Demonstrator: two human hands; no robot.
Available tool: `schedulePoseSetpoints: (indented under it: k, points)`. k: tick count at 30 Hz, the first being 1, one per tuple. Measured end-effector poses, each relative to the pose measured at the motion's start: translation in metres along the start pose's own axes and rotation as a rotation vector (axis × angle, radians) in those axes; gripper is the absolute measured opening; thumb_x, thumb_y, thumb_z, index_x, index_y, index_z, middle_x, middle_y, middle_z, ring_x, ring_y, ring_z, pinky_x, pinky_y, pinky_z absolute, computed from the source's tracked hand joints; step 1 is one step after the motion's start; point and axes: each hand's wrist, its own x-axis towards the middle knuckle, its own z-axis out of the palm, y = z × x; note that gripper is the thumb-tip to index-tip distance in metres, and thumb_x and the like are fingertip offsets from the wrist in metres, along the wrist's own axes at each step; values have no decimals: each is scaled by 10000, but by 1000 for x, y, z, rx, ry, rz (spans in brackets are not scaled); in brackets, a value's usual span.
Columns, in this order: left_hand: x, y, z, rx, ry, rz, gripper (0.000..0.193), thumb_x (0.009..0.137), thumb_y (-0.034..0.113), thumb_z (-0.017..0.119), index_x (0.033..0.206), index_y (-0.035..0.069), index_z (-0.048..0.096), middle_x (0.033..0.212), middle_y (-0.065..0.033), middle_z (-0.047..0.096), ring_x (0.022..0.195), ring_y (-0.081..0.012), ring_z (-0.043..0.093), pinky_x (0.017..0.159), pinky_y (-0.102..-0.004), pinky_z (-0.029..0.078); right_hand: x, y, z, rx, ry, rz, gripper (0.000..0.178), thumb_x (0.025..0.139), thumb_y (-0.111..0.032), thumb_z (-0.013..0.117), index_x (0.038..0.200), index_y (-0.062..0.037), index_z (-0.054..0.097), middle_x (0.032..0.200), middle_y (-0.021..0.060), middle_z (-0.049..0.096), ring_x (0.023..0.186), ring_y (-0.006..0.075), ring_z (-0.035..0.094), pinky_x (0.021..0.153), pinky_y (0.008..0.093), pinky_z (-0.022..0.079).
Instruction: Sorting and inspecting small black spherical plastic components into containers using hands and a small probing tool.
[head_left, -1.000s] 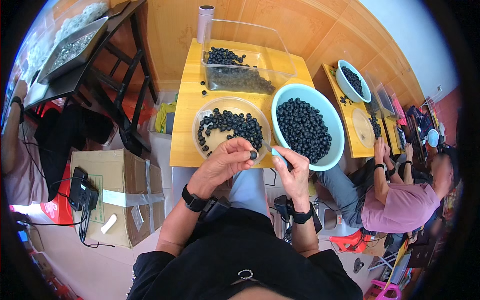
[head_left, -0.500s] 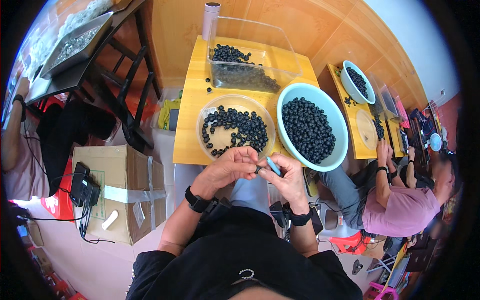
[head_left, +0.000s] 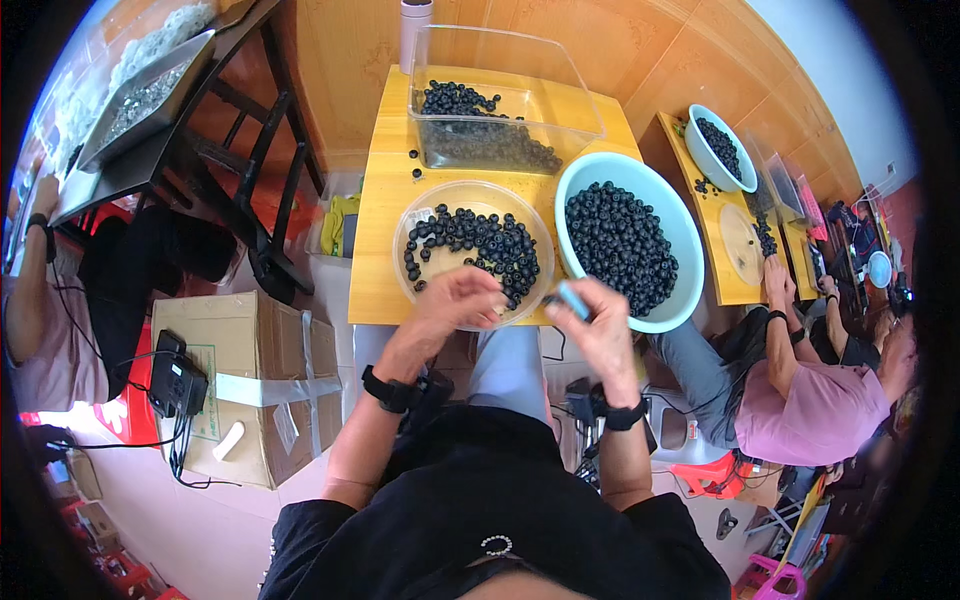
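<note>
My left hand (head_left: 460, 299) hovers over the near edge of a clear round tray (head_left: 400, 232), fingers loosely bent and apart, with nothing visible in them. Black round beads (head_left: 487, 232) with holes lie scattered in that tray. My right hand (head_left: 606, 325), beside the tray's near right edge, is closed around a small tool with a light blue handle (head_left: 573, 299). A small dark spot shows at the tool's end, too blurred to name. Just beyond my right hand stands a light blue bowl (head_left: 690, 262) heaped with more black beads (head_left: 622, 245).
A clear rectangular bin (head_left: 560, 100) with black beads stands at the table's back, by a pink bottle (head_left: 413, 30). On the left are a cardboard box (head_left: 250, 350) and a black stand (head_left: 265, 180). A co-worker in a pink shirt (head_left: 805, 410) sits at a table on the right.
My hands, together at a small dark bead half a second ago, have separated. The left has moved left and up over the tray; the right has moved right with the blue-handled tool.
</note>
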Motion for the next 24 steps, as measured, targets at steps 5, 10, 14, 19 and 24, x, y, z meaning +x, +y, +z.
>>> schedulePoseSetpoints:
  k: [5, 10, 14, 19, 24]
  points:
    - [9, -2, -34, 257, 370, 206, 131, 819, 43, 637, 943, 33, 594, 831, -43, 640, 691, -103, 619, 628, -211, 523, 32, 11, -31, -87, 513, -163, 345, 748, -29, 687, 1086, -32, 619, 864, 59, 611, 713, 111, 556, 627, 240, 449]
    - [21, -14, -38, 656, 465, 293, 126, 764, 45, 676, 856, -2, 605, 756, -51, 630, 660, -117, 613, 605, -238, 506, 25, 27, -27, -374, 521, -231, 308, 750, -45, 679, 1050, -18, 618, 763, 94, 549, 653, 184, 534, 594, 302, 427]
    - [35, -20, -29, 1045, 611, 389, 166, 687, 58, 714, 770, -23, 594, 663, -116, 606, 619, -206, 615, 579, -319, 491, 15, 41, -20, -393, 500, -68, 257, 768, -67, 666, 1020, -16, 644, 783, 79, 589, 698, 159, 554, 649, 287, 445]
    - [46, -27, -17, 1271, 717, 385, 186, 650, 81, 714, 733, -18, 580, 678, -165, 605, 641, -311, 609, 607, -394, 487, 16, 45, -17, -345, 520, -60, 242, 767, -84, 675, 1001, -24, 655, 738, 67, 573, 659, 145, 534, 622, 284, 435]
    - [50, -33, -13, 1324, 755, 445, 172, 645, 82, 698, 724, -18, 583, 724, -193, 610, 673, -345, 606, 638, -420, 486, 15, 39, -15, -354, 529, -56, 202, 765, -82, 662, 954, -14, 644, 757, 128, 589, 680, 281, 593, 644, 360, 454]
